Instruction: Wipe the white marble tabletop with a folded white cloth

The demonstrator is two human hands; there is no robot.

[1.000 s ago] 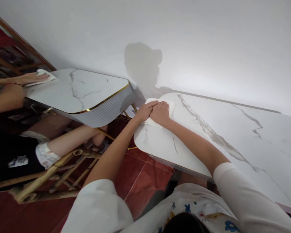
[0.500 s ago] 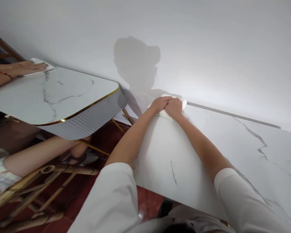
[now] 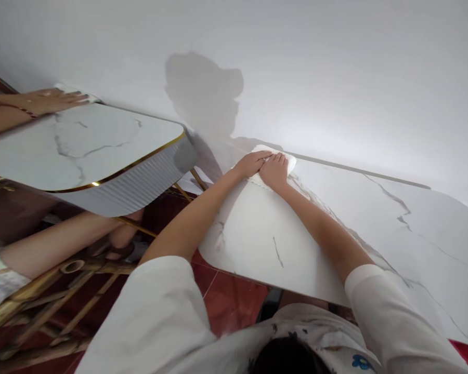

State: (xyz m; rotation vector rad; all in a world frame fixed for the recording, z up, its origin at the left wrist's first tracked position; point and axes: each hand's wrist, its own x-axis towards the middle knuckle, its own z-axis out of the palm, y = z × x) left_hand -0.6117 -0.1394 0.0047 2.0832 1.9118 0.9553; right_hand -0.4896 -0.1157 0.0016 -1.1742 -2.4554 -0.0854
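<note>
Both of my hands rest on a white cloth (image 3: 292, 162) at the wall side of the marbled worktop (image 3: 253, 223).
My left hand (image 3: 251, 164) and right hand (image 3: 274, 171) touch each other, palms down; the fingers of each lie extended and close together, pressing on the cloth rather than pinching it, and its scalloped near edge shows below them. Beyond it I see the pale wall (image 3: 335, 78), with a capped head's shadow (image 3: 205, 93) cast on it. Over to my left, another person's hand (image 3: 47, 101) lies on a second white cloth (image 3: 68, 88), at the far side of the gold-trimmed worktop (image 3: 113, 137), with a bamboo chair (image 3: 73, 267) below in front.
</note>
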